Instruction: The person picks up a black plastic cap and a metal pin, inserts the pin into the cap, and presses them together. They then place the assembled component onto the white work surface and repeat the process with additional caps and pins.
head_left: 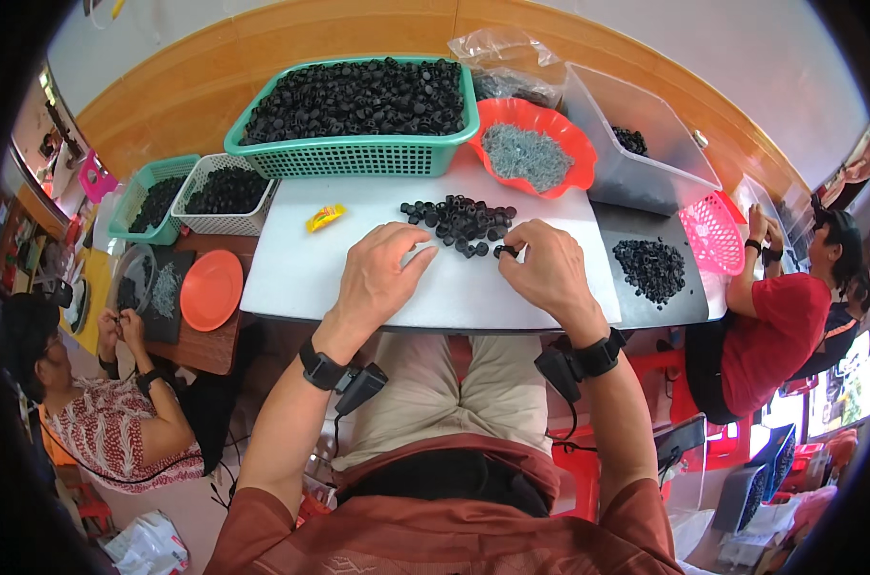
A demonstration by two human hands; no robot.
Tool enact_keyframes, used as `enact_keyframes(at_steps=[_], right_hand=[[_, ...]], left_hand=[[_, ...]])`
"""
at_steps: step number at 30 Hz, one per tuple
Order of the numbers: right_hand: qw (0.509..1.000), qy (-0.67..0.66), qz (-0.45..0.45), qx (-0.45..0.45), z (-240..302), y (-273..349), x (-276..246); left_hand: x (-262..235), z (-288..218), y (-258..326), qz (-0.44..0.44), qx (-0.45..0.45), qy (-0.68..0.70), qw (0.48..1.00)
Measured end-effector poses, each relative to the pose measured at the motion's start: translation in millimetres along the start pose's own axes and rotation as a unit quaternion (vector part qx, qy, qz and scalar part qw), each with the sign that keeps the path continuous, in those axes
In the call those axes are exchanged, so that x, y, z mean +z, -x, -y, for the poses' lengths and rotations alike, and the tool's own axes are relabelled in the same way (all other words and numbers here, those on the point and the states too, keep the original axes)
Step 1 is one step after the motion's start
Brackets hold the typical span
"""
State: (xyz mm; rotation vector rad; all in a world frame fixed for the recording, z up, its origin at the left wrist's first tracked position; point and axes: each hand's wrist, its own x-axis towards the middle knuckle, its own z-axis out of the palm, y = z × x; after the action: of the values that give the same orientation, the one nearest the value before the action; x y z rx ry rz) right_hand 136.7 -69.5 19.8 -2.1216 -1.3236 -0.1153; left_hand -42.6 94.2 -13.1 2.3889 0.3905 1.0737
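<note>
Both my hands are over the white board on the table. My left hand has its fingers curved and its thumb apart from them, with nothing seen between. Opposite it, my right hand pinches a small black plastic cap between thumb and fingers. Just beyond and between the hands lies a loose pile of similar black caps, a few strays toward me. A small yellow wrapped packet rests on the board, left of the pile. Each wrist wears a black strap with a device.
A large green basket of black parts stands at the back, beside a red bowl of small clear-grey pieces. On the right are a clear bin and a pile of tiny black parts. Co-workers sit on both sides.
</note>
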Motion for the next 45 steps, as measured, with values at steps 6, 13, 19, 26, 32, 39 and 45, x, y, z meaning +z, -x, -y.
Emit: enact_keyframes(at_steps=[6, 13, 19, 26, 32, 39, 45], right_hand=[[0.997, -0.064, -0.029, -0.024, 8, 8, -7], [0.969, -0.215, -0.067, -0.103, 28, 35, -8], [0.959, -0.203, -0.095, -0.175, 29, 47, -5], [0.959, -0.244, -0.052, -0.130, 26, 64, -18], [0.985, -0.153, -0.074, 0.026, -27, 75, -41], [0.997, -0.005, -0.047, 0.065, -73, 49, -52], [0.999, 0.028, 0.002, 0.018, -71, 30, -51]], left_hand=[[-1, -23, 7, 0.000, -0.014, 0.058, 0.998], [12, -44, 10, 0.110, -0.209, 0.460, 0.856], [10, -54, 15, 0.145, -0.255, 0.544, 0.786], [13, -54, 19, 0.142, -0.285, 0.526, 0.788], [22, -54, 17, 0.127, -0.253, 0.441, 0.851], [34, -56, 15, 0.124, -0.230, 0.373, 0.890], [32, -56, 16, 0.128, -0.226, 0.348, 0.901]])
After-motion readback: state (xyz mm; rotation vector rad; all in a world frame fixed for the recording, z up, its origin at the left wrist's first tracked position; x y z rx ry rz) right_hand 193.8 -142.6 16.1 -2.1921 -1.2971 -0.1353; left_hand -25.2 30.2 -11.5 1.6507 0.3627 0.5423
